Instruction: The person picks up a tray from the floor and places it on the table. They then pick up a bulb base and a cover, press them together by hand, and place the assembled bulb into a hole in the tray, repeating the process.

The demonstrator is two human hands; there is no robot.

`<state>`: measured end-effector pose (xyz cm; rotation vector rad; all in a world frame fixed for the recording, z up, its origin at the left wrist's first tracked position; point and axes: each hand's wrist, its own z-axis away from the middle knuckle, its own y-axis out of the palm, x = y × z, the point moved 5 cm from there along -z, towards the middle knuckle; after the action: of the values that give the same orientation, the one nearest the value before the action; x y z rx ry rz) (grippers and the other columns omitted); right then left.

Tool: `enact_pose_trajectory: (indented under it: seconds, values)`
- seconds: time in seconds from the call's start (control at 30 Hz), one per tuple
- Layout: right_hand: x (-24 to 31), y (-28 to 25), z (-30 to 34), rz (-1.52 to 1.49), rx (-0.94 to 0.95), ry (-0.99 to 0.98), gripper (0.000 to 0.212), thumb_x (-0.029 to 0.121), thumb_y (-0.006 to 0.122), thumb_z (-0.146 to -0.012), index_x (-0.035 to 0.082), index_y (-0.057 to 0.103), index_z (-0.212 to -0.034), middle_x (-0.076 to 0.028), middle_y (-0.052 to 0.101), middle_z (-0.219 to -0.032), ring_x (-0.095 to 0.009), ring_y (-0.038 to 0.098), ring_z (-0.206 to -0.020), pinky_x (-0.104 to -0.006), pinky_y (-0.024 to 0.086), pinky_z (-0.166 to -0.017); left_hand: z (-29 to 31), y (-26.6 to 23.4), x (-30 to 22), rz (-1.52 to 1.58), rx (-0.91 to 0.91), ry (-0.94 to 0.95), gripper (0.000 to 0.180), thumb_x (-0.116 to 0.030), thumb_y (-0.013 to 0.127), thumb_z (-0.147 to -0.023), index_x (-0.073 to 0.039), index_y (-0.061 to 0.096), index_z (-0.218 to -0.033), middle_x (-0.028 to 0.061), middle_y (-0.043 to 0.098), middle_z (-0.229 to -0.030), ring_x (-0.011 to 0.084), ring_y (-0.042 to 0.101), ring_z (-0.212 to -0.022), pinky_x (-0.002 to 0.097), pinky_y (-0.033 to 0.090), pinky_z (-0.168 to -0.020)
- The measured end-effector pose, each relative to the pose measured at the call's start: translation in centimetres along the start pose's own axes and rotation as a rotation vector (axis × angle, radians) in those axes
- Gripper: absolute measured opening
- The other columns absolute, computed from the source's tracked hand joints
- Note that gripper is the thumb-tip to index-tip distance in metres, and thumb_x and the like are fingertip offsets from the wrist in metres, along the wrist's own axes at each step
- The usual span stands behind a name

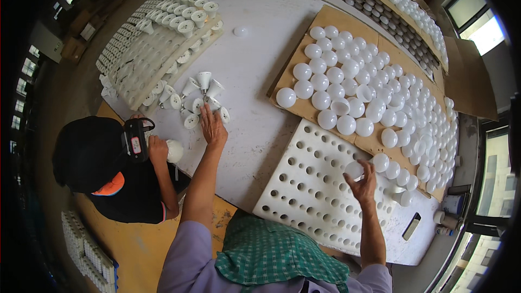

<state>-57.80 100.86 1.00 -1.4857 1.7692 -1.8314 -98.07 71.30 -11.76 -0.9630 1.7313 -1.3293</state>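
My left hand (pixel 214 126) reaches into a small cluster of white lamp bases (pixel 204 80) on the table. Its fingers are stretched out, and the fingertips touch or nearly touch the bases around them. Between the thumb and fingers of my right hand (pixel 363 183) is a white bulb cover (pixel 354 170), a rounded dome. That hand is above a white foam board (pixel 304 184) with rows of round holes. Just right of the hand, more white covers (pixel 381 161) lie along the board's edge.
A cardboard sheet (pixel 282 84) crowded with white domes lies at the right. Stacked foam trays (pixel 135 76) of lamp bases stand at the far left. A co-worker in a black cap (pixel 89 152) is close on my left, holding a whitish round object (pixel 174 151). One loose dome (pixel 240 31) sits far back.
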Motion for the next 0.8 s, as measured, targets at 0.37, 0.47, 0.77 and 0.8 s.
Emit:
enact_pose_trajectory:
  seconds: [0.37, 0.47, 0.77, 0.8]
  values:
    - [-1.7, 1.3, 9.4, 0.257, 0.196, 0.271, 0.069, 0.035, 0.078, -0.066, 0.007, 0.051, -0.123, -0.014, 0.054, -0.115, -0.033, 0.051, -0.107, -0.0418, 0.045, -0.089, 1.9, 2.5, -1.0, 0.1, 0.275, 0.216, 0.058, -0.006, 0.076, -0.067, 0.004, 0.047, -0.116, 0.0268, 0.038, -0.138, 0.0379, 0.044, -0.124, 0.0403, 0.038, -0.103]
    - [-1.2, -0.5, 8.9, 0.235, 0.158, 0.261, 0.073, 0.033, 0.078, -0.067, 0.007, 0.047, -0.127, -0.014, 0.054, -0.116, -0.029, 0.054, -0.103, -0.0397, 0.05, -0.083, 3.2, 2.2, -0.9, 0.271, 0.199, 0.205, 0.064, -0.007, 0.076, -0.067, 0.004, 0.045, -0.121, 0.0272, 0.041, -0.135, 0.0385, 0.046, -0.121, 0.0414, 0.038, -0.102]
    - [2.9, -0.6, 9.1, -1.307, 0.276, 0.31, 0.087, 0.028, 0.086, -0.061, 0.007, 0.038, -0.131, -0.013, 0.055, -0.118, -0.021, 0.056, -0.107, -0.0336, 0.053, -0.082, 17.8, -9.7, -13.0, 2.068, 1.164, -0.2, 0.063, -0.02, 0.072, -0.073, 0.001, 0.044, -0.125, 0.0273, 0.058, -0.114, 0.0244, 0.065, -0.077, 0.0353, 0.054, -0.067]
    - [3.3, 0.0, 9.1, -1.313, 0.306, 0.305, 0.087, 0.028, 0.086, -0.061, 0.007, 0.038, -0.131, -0.013, 0.055, -0.118, -0.021, 0.056, -0.107, -0.0336, 0.053, -0.082, 19.1, -10.5, -14.2, 2.107, 1.226, -0.151, 0.063, -0.023, 0.072, -0.074, 0.001, 0.044, -0.125, 0.0278, 0.06, -0.111, 0.0228, 0.064, -0.073, 0.0337, 0.053, -0.06]
